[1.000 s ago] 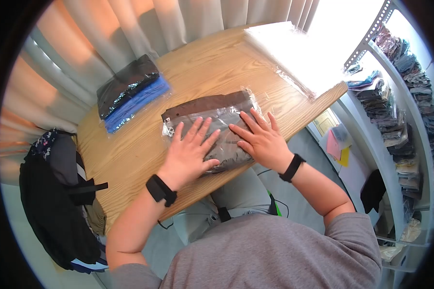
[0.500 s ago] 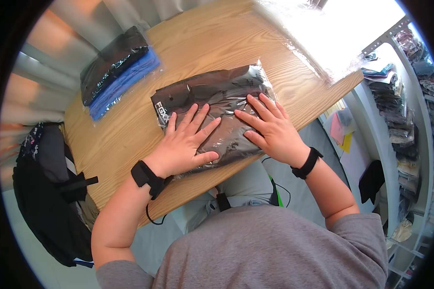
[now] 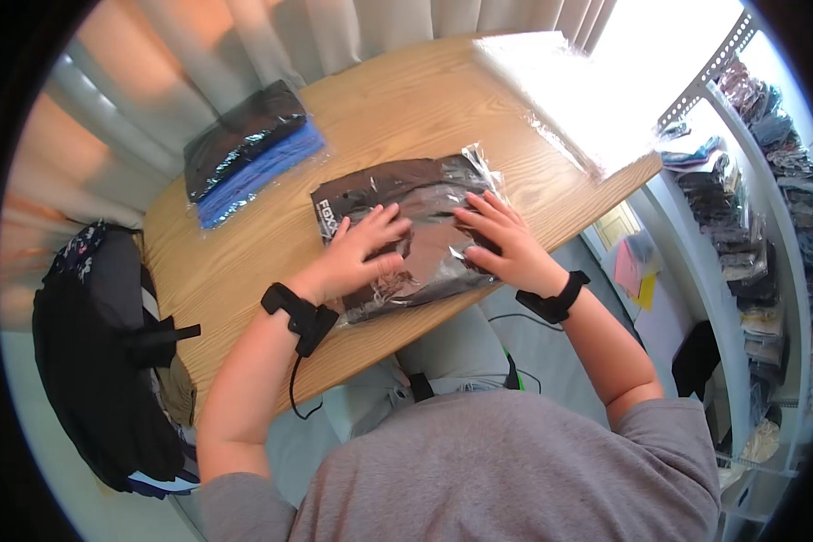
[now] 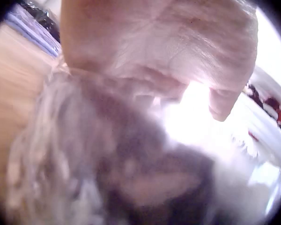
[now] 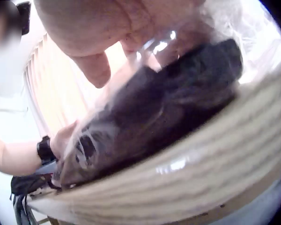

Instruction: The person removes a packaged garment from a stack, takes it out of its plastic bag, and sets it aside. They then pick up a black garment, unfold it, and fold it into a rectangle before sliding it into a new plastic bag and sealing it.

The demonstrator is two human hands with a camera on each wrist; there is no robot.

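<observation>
Where the grey shirt (image 3: pixel 506 461) meets the near side of the wooden table (image 3: pixel 397 104), two forearms reach forward, a black strap (image 3: pixel 309 323) on the left wrist, trailing a thin cord (image 3: pixel 292 384), and a second band (image 3: pixel 565 296) on the right. Near the table's front edge lies a bagged dark garment (image 3: pixel 432 264), flat in glossy clear plastic; white letters (image 3: pixel 327 213) at its left end begin FGX, the rest too small to read. Over it, the left hand (image 3: pixel 357 253) has loosely spread, slightly bent fingers, blurred enough that I cannot tell whether they touch the plastic; the right hand (image 3: pixel 508 248) has its fingers a little parted and thumb held away. Together they block part of the garment's surface. Beside the table at left is a black bag (image 3: pixel 86 361); on the right are a pink sheet (image 3: pixel 625 269) and shelves stacked with wrapped clothes (image 3: pixel 723 212). Farther back on the tabletop sit a black-and-blue wrapped stack (image 3: pixel 262 172) and, washed out by glare, clear plastic sleeves (image 3: pixel 546 95). A pale curtain (image 3: pixel 361 32) hangs behind.
</observation>
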